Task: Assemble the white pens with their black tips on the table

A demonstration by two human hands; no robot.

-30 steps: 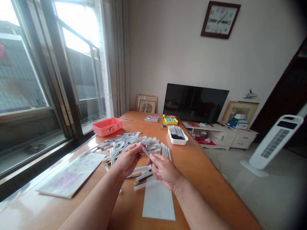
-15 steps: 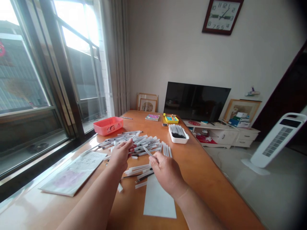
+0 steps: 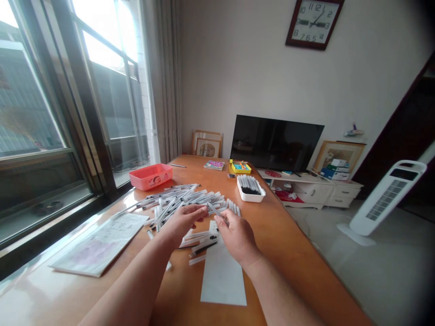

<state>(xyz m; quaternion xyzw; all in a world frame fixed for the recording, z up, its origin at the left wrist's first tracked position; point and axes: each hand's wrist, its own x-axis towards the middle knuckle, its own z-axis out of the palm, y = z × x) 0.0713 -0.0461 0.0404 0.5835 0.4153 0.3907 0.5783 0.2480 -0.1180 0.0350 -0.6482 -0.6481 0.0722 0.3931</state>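
Observation:
My right hand point(image 3: 238, 235) is closed around a translucent white pen barrel point(image 3: 213, 208), whose end points up and to the left. Close to that end, my left hand point(image 3: 185, 222) has its thumb and fingers pinched together; anything small between them is too hidden to name. Beyond both hands spreads a pile of clear pens and pen parts point(image 3: 190, 197), many with black ends. Below the hands, a few loose barrels and a black refill point(image 3: 204, 250) lie beside a white paper strip point(image 3: 223, 280).
A white tub point(image 3: 251, 197) of pens with black ends stands at right. At left are a red plastic basket point(image 3: 151, 177) and a paper booklet point(image 3: 102, 244). Farther back lie a magazine point(image 3: 214, 165) and a yellow box point(image 3: 241, 168). The table's right edge slopes away beside my arm.
My left hand has moved right, from over the pile to close beside the pen barrel's end. My right hand still holds the barrel in nearly the same place. The view has shifted slightly.

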